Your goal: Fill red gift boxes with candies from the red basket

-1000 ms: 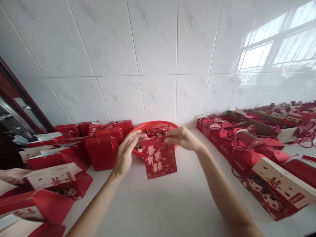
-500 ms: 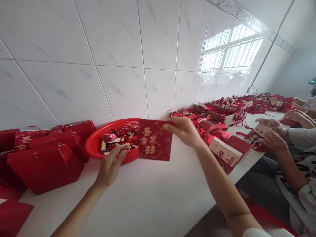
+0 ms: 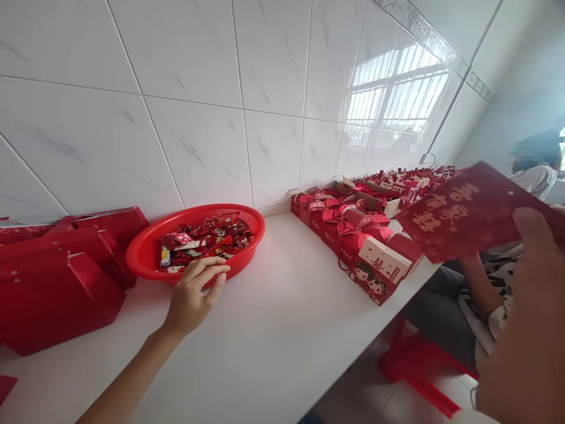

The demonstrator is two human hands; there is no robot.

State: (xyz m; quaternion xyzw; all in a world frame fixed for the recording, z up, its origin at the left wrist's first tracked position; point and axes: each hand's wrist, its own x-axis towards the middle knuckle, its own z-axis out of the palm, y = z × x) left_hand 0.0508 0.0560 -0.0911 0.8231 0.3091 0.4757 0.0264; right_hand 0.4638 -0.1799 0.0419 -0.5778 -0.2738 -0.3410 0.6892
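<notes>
My right hand is raised at the right edge, its thumb pressed on the face of a flat red paper gift bag with gold characters. The bag is tilted in the air in front of a seated person; the fingers behind it are hidden. At the near rim of a red plastic basket, my left hand has its fingers apart and nothing visible between them. Small wrapped sweets, mostly red, fill the bottom of the basket.
Several red paper bags stand at the left. Along the wall, rows of red and cream gift boxes run to the far end of the white table. A red stool stands below the table's right edge, beside the seated person.
My right hand has carried the red gift bag from in front of the basket far to the right. My left hand's fingers have spread from a pinch. The view has shifted slightly right.
</notes>
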